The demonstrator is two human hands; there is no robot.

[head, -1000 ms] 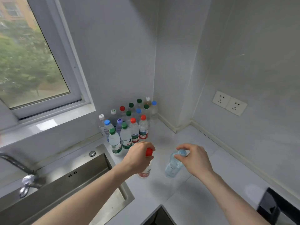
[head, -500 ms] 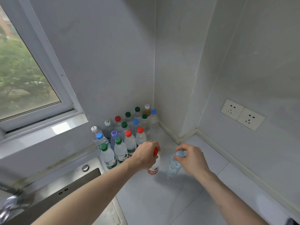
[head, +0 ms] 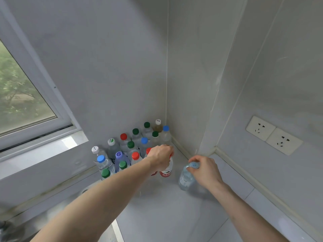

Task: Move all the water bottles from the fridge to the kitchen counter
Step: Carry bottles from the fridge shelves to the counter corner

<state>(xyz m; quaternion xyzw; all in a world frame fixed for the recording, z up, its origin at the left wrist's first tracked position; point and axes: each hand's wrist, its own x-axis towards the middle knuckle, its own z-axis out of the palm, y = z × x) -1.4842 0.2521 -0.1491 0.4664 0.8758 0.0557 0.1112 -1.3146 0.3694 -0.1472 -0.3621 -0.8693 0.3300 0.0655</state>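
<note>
the left hand [head: 161,157] reaches in from the near left, forearm bare and stretched toward the far corner, knuckles up, fingers curled down over the top of a red-label bottle [head: 166,169] and gripping it by the cap and neck. that bottle stands upright on the counter [head: 174,212], touching the right edge of a cluster of bottles [head: 132,149]. the right hand [head: 204,169] comes in from the near right, wrist bent, fingertips and thumb pinching the pale blue cap of a clear bottle [head: 186,179], which tilts a little, its base at or just above the counter; i cannot tell which. the two hands are apart, each clamped on its own bottle, the bottles near each other but not touching.

both bottles are clear ribbed plastic; the left one carries a red and white paper band, the right one a faint pale label.

the cluster fills the far corner of the counter, packed close in rows: clear plastic bodies with round screw caps in green, red, blue, white and one purple. one at the far end holds a yellowish liquid.

the counter is smooth, pale grey stone with thin seams and a raised strip along the wall. a steel sink edge [head: 114,227] shows at the near left. the walls are flat matte grey panels. a white-framed window [head: 35,109] sits on the left, and two white sockets [head: 273,135] on the right wall.
</note>
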